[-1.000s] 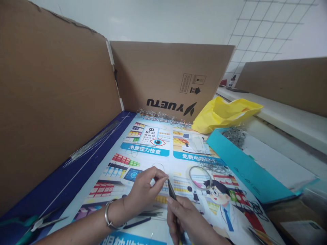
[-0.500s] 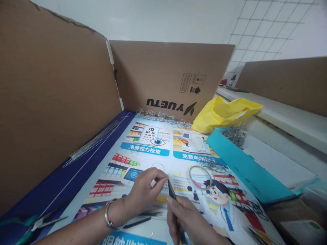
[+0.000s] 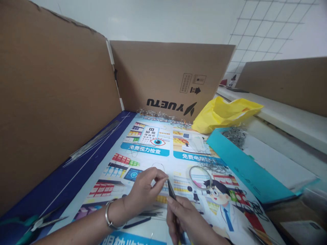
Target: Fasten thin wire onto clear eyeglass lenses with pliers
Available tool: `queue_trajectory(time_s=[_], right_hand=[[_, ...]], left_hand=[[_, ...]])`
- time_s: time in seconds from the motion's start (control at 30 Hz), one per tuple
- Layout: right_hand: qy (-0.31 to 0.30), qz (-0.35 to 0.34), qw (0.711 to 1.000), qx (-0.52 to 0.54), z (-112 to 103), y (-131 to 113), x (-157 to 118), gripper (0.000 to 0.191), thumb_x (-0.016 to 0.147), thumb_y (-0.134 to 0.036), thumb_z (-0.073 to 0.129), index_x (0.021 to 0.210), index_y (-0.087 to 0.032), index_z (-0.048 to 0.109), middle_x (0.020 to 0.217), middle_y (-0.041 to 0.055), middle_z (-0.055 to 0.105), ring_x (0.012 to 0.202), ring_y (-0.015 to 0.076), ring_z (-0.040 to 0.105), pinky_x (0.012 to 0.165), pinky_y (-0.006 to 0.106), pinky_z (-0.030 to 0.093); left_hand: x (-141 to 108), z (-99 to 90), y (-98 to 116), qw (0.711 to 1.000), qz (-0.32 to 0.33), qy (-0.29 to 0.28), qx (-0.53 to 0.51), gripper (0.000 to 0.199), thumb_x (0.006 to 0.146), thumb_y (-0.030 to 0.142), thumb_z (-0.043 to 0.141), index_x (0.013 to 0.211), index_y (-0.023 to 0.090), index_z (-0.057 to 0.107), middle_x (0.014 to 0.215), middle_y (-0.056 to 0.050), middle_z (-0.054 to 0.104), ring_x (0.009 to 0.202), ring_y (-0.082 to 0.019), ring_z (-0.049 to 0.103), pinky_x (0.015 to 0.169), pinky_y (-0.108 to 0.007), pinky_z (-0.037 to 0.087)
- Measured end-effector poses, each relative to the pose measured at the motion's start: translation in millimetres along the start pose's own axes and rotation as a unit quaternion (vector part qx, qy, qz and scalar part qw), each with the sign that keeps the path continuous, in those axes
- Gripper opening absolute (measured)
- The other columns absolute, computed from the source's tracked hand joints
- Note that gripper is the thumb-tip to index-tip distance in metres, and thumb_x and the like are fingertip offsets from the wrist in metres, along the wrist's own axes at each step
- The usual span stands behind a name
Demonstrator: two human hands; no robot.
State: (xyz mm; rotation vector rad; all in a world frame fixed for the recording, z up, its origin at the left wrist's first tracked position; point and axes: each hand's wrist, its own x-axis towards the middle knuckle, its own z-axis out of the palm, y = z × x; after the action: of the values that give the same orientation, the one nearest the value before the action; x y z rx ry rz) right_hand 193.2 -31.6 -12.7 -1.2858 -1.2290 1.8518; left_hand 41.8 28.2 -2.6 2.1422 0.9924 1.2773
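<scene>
My left hand (image 3: 148, 185), with a silver bangle (image 3: 108, 216) on its wrist, pinches thumb and forefinger on a thin wire loop (image 3: 158, 166) that rises faintly above the fingers. My right hand (image 3: 182, 214) is wrapped round dark tweezers (image 3: 171, 190), whose tips point up and meet the left fingertips. Beneath both hands lies a printed poster (image 3: 148, 163). A coil of wire (image 3: 200, 177) rests on it, right of the hands. Behind the coil is a loose tangle of thin wire pieces (image 3: 213, 165).
Green-handled pliers (image 3: 38, 224) lie at the lower left, with straight wires (image 3: 93, 141) along the left cardboard wall (image 3: 51, 92). A yellow bag (image 3: 224, 114) and a turquoise box (image 3: 245, 170) holding a wire heap (image 3: 234, 136) are at the right.
</scene>
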Motion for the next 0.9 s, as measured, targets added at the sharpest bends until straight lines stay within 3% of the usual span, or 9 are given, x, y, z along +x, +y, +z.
queue_trajectory(time_s=[0.9], right_hand=[[-0.005, -0.003, 1.000, 0.010, -2.0, 7.2, 1.5, 0.058, 0.080, -0.065, 0.038, 0.050, -0.016, 0.046, 0.034, -0.0016, 0.045, 0.026, 0.0062, 0.039, 0.030, 0.016, 0.023]], left_hand=[[-0.7, 0.6, -0.8, 1.000, 0.015, -0.006, -0.002, 0.007, 0.082, 0.013, 0.054, 0.077, 0.017, 0.056, 0.072, -0.002, 0.065, 0.066, -0.012, 0.060, 0.063, -0.024, 0.049]])
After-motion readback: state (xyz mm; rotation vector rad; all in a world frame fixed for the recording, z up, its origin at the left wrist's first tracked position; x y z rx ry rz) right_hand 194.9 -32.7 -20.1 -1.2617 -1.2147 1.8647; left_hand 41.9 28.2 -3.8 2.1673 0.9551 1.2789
